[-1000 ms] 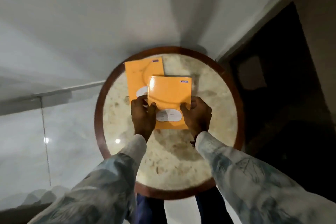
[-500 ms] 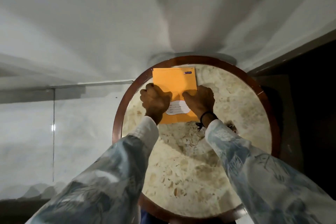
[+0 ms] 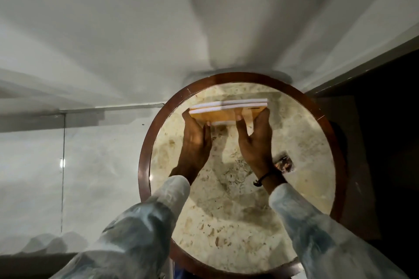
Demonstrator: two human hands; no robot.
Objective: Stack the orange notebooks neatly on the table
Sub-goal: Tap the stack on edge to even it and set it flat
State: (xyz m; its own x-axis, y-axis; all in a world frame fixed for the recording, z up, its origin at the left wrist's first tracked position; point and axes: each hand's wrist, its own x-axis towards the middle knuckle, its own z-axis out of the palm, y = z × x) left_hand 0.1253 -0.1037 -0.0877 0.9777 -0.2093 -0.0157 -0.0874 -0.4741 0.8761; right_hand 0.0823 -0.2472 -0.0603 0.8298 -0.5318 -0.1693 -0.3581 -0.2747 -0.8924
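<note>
The orange notebooks [image 3: 223, 115] are held together as one stack, tipped up on edge over the far part of the round marble table [image 3: 226, 210]. Their white page edges face up and toward me. My left hand [image 3: 195, 142] grips the stack's left end. At the right end, my right hand [image 3: 255, 142] holds the stack, with a dark band on its wrist. The covers are mostly hidden at this angle.
The table has a dark wooden rim [image 3: 145, 154]. A small dark object [image 3: 284, 164] lies on the marble just right of my right wrist. White wall and grey floor lie to the left, a dark area to the right.
One second ago the two notebooks lay offset and flat. Then they were aligned flat under both hands. Now both hands have tipped the stack up on its edge.
</note>
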